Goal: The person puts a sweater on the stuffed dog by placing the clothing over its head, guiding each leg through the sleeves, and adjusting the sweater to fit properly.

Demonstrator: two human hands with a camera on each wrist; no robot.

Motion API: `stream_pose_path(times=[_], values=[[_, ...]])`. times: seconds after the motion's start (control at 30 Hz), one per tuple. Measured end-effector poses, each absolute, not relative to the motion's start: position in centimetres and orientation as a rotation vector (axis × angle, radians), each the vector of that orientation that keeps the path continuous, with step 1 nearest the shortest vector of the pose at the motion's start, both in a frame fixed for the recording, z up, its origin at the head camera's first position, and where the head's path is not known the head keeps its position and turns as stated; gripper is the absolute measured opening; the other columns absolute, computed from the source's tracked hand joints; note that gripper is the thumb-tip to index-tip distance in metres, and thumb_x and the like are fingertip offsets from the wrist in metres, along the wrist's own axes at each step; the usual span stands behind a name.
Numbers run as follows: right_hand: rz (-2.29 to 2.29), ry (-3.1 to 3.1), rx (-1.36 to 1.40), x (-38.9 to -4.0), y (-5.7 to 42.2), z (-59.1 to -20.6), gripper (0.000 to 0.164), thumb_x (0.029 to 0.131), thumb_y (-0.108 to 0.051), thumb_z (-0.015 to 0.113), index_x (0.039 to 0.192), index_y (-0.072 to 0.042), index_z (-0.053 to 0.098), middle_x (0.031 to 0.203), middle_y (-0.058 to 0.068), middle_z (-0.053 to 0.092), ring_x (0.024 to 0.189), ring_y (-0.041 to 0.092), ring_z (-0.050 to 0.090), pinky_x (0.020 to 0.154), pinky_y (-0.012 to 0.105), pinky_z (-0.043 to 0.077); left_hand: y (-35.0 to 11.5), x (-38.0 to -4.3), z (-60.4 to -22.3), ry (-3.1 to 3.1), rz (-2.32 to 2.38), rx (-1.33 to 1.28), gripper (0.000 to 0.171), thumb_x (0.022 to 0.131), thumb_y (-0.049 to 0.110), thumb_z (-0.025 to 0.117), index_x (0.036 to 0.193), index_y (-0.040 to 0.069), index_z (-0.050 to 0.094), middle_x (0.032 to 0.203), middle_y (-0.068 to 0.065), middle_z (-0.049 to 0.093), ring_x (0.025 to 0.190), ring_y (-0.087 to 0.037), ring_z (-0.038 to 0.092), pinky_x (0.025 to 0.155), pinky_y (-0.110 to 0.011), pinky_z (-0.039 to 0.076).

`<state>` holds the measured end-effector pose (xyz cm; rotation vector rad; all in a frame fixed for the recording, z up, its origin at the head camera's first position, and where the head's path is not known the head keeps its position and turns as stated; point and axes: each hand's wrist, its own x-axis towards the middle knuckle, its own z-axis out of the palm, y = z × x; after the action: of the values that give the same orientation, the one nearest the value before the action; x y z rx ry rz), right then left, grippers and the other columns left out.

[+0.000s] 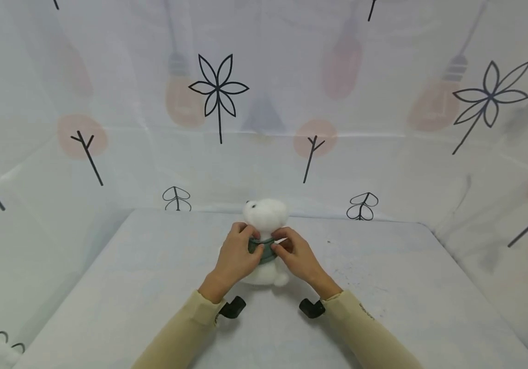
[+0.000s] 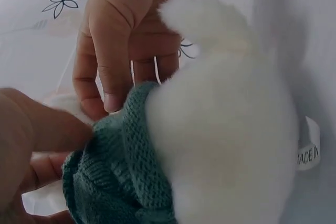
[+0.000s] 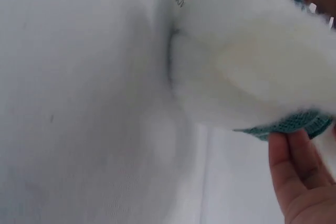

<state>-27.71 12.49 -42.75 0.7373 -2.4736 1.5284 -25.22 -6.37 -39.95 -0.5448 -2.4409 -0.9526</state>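
Observation:
A white plush toy animal (image 1: 266,214) sits upright on the table, its head facing away to the left with a dark eye showing. Round its upper body is a green knitted garment (image 1: 267,251). My left hand (image 1: 238,253) pinches the garment's edge near the neck between thumb and fingers. On the other side, my right hand (image 1: 298,256) grips the same knit by its top edge. The left wrist view shows the ribbed knit (image 2: 139,145) bunched against the fluffy body (image 2: 226,114). In the right wrist view, fingertips (image 3: 299,140) press the knit's rim.
A white cloth covers the table (image 1: 384,287). Behind it hangs a pale curtain (image 1: 264,169) printed with flowers, twigs and lamps. Black wrist devices (image 1: 233,307) sit under both sleeves. A white label (image 2: 310,145) sticks out from the toy.

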Motion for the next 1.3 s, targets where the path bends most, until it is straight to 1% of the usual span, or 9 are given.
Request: stream_pose_path(times=[0.1,0.23,0.33,0.43,0.57,0.77,0.93,1.17,1.3], values=[[1.548,-2.506,0.668,-27.9,12.4,-42.8,0.026,0.095,-0.019,0.061,0.120,-0.018,0.054,0.127,0.005,0.056,0.089,0.015,0.066,0.080,0.036,0.052,-6.4,-25.3,-40.0,-2.452,-0.962,-0.556,0.014,0.084,0.011,0.071,0.092,0.013,0.059,0.112,-0.014,0.050,0.089,-0.026,0.055,0.069,-0.040,0.048],[1.649,-2.507,0.688,-27.8,12.4,-42.5,0.027,0.095,-0.016,0.060,0.121,-0.015,0.051,0.127,0.014,0.057,0.095,0.021,0.066,0.083,0.040,0.052,-6.5,-25.4,-40.2,-2.441,-0.983,-0.566,0.016,0.083,0.008,0.071,0.092,0.013,0.059,0.111,-0.014,0.049,0.090,-0.027,0.055,0.072,-0.041,0.048],[1.655,-2.492,0.728,-26.7,12.2,-41.1,0.025,0.095,-0.011,0.060,0.117,-0.009,0.051,0.121,0.018,0.060,0.094,0.024,0.066,0.080,0.037,0.052,-6.5,-25.6,-40.3,-2.424,-1.049,-0.558,0.013,0.083,0.008,0.071,0.089,0.014,0.060,0.111,-0.012,0.049,0.091,-0.026,0.055,0.074,-0.040,0.048],[1.558,-2.469,0.762,-25.2,12.1,-39.2,0.021,0.094,-0.007,0.060,0.113,-0.002,0.053,0.107,0.017,0.064,0.084,0.027,0.066,0.072,0.034,0.051,-6.6,-25.8,-40.2,-2.382,-1.130,-0.573,0.010,0.083,0.008,0.068,0.085,0.015,0.060,0.108,-0.010,0.051,0.090,-0.024,0.054,0.074,-0.040,0.048],[1.480,-2.383,0.837,-25.4,12.6,-39.4,0.014,0.095,-0.005,0.058,0.108,-0.002,0.057,0.089,0.014,0.064,0.072,0.029,0.063,0.064,0.034,0.050,-6.9,-26.1,-40.2,-2.370,-1.169,-0.632,0.007,0.086,0.007,0.063,0.085,0.013,0.059,0.098,-0.007,0.053,0.084,-0.021,0.052,0.073,-0.038,0.046],[1.553,-2.400,0.865,-27.6,13.2,-42.4,0.017,0.095,-0.001,0.056,0.110,-0.005,0.063,0.105,0.011,0.064,0.079,0.024,0.068,0.070,0.039,0.056,-7.4,-26.2,-40.5,-2.535,-0.955,-0.641,0.008,0.090,0.002,0.058,0.088,0.008,0.054,0.088,-0.004,0.053,0.076,-0.018,0.049,0.067,-0.034,0.044],[1.580,-2.394,0.803,-28.2,13.2,-43.1,0.015,0.093,-0.008,0.061,0.107,-0.006,0.067,0.096,0.008,0.068,0.074,0.026,0.068,0.067,0.043,0.055,-7.8,-26.1,-40.0,-2.542,-0.693,-0.685,0.006,0.090,0.007,0.064,0.092,0.009,0.059,0.091,-0.005,0.058,0.079,-0.020,0.056,0.069,-0.035,0.049],[1.280,-2.326,0.913,-28.6,12.9,-43.3,0.010,0.090,-0.005,0.064,0.099,-0.008,0.069,0.096,0.002,0.061,0.078,0.014,0.062,0.067,0.027,0.053,-8.4,-26.2,-39.6,-2.394,-0.525,-0.785,0.008,0.080,0.006,0.075,0.086,0.010,0.069,0.088,-0.001,0.058,0.079,-0.020,0.054,0.069,-0.032,0.047],[1.094,-2.282,0.935,-28.7,12.6,-43.3,0.008,0.092,-0.004,0.062,0.097,-0.010,0.065,0.101,0.002,0.057,0.090,0.014,0.058,0.075,0.028,0.051,-8.4,-26.7,-40.1,-2.286,-0.540,-0.849,0.007,0.083,0.001,0.071,0.083,0.007,0.066,0.096,-0.006,0.056,0.089,-0.023,0.053,0.076,-0.032,0.048]])
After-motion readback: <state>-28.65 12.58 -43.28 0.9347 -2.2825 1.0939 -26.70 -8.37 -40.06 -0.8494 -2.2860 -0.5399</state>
